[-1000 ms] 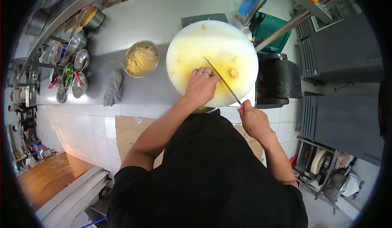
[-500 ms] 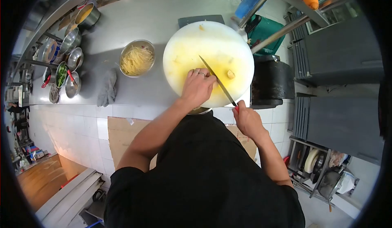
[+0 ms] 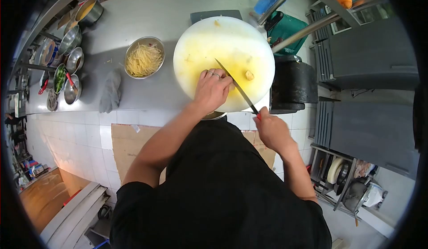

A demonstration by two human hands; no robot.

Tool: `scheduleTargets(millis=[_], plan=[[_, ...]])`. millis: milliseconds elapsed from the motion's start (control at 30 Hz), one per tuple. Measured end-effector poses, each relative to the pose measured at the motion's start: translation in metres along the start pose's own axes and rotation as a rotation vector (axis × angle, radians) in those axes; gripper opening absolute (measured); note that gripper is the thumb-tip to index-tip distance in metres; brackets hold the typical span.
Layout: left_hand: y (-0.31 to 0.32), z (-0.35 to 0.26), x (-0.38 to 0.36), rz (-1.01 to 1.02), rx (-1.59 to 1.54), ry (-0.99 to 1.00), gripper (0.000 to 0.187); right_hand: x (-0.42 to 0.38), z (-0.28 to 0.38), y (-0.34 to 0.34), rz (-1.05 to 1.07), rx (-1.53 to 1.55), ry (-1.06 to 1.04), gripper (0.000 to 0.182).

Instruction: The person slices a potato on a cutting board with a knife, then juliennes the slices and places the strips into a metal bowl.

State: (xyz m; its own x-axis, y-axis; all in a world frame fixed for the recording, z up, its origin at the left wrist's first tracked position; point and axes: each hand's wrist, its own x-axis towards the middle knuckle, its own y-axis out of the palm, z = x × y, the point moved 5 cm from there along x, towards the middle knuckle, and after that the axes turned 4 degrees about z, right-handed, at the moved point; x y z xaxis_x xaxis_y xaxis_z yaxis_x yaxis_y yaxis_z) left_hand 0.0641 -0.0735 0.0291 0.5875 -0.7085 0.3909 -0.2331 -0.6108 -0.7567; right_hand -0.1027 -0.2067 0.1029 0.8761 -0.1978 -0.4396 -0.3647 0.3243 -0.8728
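Head view: shredded strips [image 3: 143, 59] in bowl [image 3: 132, 50]

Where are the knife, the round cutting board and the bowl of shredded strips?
knife [image 3: 234, 83], head view, middle of the blade.
round cutting board [image 3: 209, 35], head view, bare upper surface.
bowl of shredded strips [image 3: 129, 53], head view, left metal rim.

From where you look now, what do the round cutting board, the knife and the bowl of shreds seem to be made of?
The round cutting board looks like thick white plastic, matte, stained yellow in the middle. The knife, held in the right hand, seems to be steel: a thin grey blade; the handle shows a bit of red, probably plastic. The bowl appears to be stainless steel, with a shiny grey rim.
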Motion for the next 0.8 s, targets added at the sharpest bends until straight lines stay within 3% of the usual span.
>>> scheduleTargets(millis=[100,233,367,500,567,633,800], plan=[[-0.002,-0.001,0.001,-0.009,-0.013,-0.003,0.008,0.016,-0.007,0.016,-0.057,0.058,-0.074,0.028],[-0.001,0.000,0.000,0.021,-0.001,-0.010,0.008,-0.011,0.009,-0.024,0.059,0.019,0.024,0.028],[-0.003,-0.001,0.001,-0.010,-0.022,-0.011,0.008,0.018,-0.007,0.022,-0.039,0.083,-0.036,0.028],[-0.002,-0.001,-0.002,-0.005,0.000,0.004,0.007,-0.014,0.010,-0.027,0.045,0.026,0.017,0.028],[-0.002,0.001,-0.001,-0.010,0.008,0.004,0.007,0.000,0.001,0.000,0.066,0.039,0.042,0.028],[-0.003,0.000,-0.001,0.005,-0.009,-0.004,0.007,0.021,-0.002,0.023,-0.067,0.140,-0.045,0.029],[-0.001,0.001,-0.002,0.003,-0.014,-0.007,0.007,-0.012,0.011,-0.022,0.094,0.025,0.059,0.028]])
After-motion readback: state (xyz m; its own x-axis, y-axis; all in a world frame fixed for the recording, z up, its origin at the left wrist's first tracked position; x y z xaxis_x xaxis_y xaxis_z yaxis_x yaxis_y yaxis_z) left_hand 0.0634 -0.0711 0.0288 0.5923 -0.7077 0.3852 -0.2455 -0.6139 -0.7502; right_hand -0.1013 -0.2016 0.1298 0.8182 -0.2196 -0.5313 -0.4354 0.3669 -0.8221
